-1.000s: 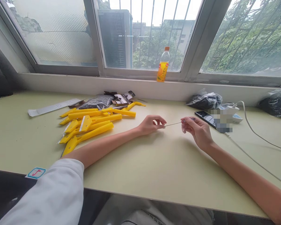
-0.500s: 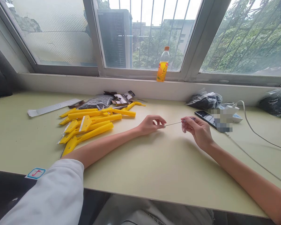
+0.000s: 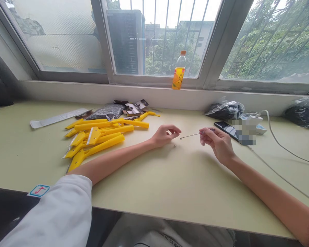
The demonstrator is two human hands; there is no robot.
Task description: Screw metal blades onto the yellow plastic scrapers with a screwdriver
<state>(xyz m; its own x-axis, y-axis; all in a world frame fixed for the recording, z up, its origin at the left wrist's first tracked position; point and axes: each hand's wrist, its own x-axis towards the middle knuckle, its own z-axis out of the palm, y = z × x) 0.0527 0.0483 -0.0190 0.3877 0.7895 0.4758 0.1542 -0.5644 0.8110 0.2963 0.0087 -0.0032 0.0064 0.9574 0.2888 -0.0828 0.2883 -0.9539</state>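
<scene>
My right hand (image 3: 217, 143) is closed around the handle of a thin-shafted screwdriver (image 3: 192, 136), which points left with its shaft almost level above the table. A tiny metal piece, perhaps a screw head, shows at its tip. Just left of that tip, my left hand (image 3: 166, 135) has its thumb and forefinger curved, a small gap beside the tip and nothing visible between them. Below the left fingertips a small metal bit (image 3: 174, 146) lies on the table. Beyond my left forearm is a pile of yellow scrapers (image 3: 98, 137) with blades.
At the back lie a grey plastic bag (image 3: 105, 112) and black-and-white cards (image 3: 135, 108). A long pale strip (image 3: 58, 118) rests at left. Rightward are a phone (image 3: 226, 129), a white charger (image 3: 254, 120) with cable, and bags of black items (image 3: 225, 110). An orange drink bottle (image 3: 179, 73) stands on the sill.
My left fingers have drawn back slightly left, off the screwdriver's tip, which is now in plain sight. A small metal bit now shows on the table below them. My right hand has hardly moved.
</scene>
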